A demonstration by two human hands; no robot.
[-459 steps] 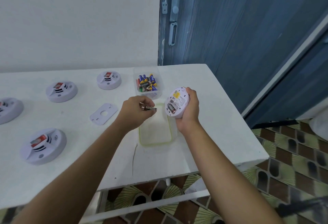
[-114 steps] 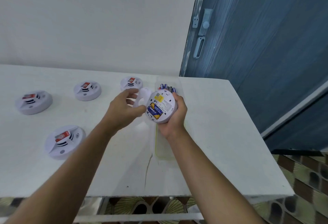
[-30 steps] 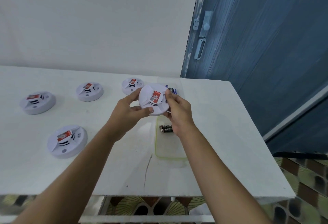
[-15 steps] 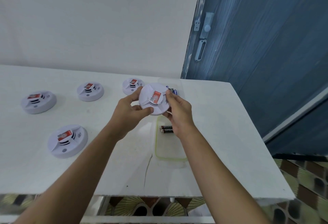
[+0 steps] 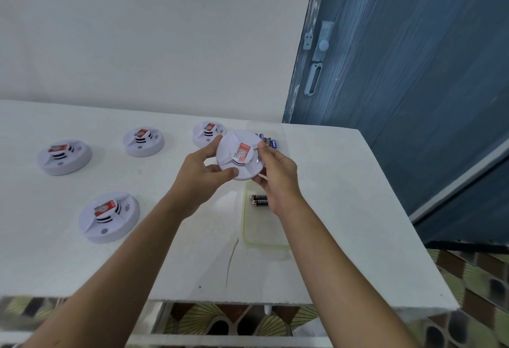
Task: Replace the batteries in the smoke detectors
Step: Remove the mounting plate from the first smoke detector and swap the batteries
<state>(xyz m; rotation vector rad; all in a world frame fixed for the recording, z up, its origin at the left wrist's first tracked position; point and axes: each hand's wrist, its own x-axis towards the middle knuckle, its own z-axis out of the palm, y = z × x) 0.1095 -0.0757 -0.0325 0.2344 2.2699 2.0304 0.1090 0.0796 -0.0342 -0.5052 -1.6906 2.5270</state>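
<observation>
Detector now face-up btw left hand at its 9 o'clock and right hand at 3; was back-up, cells showing. Back plate prob. refitted. Two old batteries now on lid, at 6.

Only legible bit: "EVEREA" in white on the two black batteries on the clear lid, rest hidden behind the right hand. The red sticker on the held smoke detector is too small to read.

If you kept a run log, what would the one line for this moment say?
left hand: grips smoke detector | right hand: grips it too | clear lid: two black batteries | table: four other detectors
</observation>
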